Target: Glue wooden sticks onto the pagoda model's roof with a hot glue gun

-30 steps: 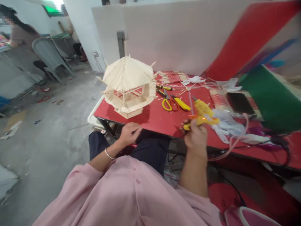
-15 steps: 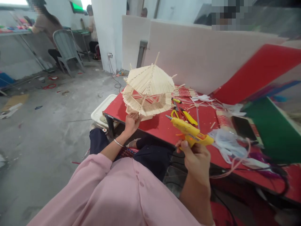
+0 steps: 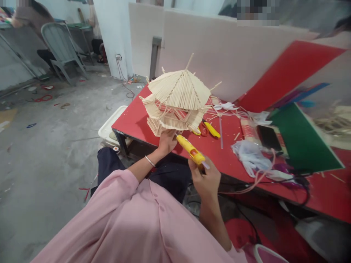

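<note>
A two-tiered model of pale thin sticks [image 3: 179, 89] stands on the red table [image 3: 131, 118] near its left end. At the lower front of the model is my left hand [image 3: 167, 142], fingers closed at its base; their tips are partly hidden. My right hand [image 3: 205, 177] grips a yellow glue gun [image 3: 190, 149], whose nozzle points up and left, close beside my left hand's fingers. Yellow-handled pliers [image 3: 212, 129] lie on the table just right of the model.
Loose sticks, a clear plastic bag [image 3: 251, 157], a dark phone [image 3: 269, 138] and a green board [image 3: 304, 140] are on the table's right. A white tray [image 3: 109, 124] is beside its left end. Cables hang at the front edge. People sit at back left.
My right hand has brought the glue gun left, its nozzle now beside my left hand. The model appears turned, and the camera view has shifted.
</note>
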`<act>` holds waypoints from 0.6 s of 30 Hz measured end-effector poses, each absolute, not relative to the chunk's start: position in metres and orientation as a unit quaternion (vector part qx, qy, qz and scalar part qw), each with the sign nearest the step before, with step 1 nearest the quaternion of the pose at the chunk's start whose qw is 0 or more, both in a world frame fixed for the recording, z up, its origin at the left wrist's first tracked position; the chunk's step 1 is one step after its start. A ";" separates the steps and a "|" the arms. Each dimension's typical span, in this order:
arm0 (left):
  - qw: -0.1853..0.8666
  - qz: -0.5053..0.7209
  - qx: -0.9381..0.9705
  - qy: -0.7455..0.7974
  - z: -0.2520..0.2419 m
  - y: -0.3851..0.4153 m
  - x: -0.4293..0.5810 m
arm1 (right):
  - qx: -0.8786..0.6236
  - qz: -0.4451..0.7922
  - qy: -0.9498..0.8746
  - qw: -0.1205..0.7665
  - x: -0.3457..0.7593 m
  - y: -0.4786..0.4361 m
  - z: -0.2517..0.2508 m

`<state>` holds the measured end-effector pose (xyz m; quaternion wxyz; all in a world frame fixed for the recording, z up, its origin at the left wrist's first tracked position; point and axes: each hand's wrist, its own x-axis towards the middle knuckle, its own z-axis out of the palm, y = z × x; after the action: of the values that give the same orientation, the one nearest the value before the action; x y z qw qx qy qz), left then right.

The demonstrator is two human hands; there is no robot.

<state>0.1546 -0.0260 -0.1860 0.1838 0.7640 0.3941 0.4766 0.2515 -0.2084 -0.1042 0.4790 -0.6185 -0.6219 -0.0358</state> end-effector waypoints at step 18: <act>0.220 0.575 0.661 0.429 -0.201 -0.023 0.078 | -0.580 -0.050 -0.675 0.452 0.216 -0.176 -0.115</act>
<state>0.0781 -0.0226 -0.2014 0.2196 0.6613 0.4288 0.5749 0.2161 -0.1756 -0.1151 0.4523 -0.5804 -0.6753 -0.0500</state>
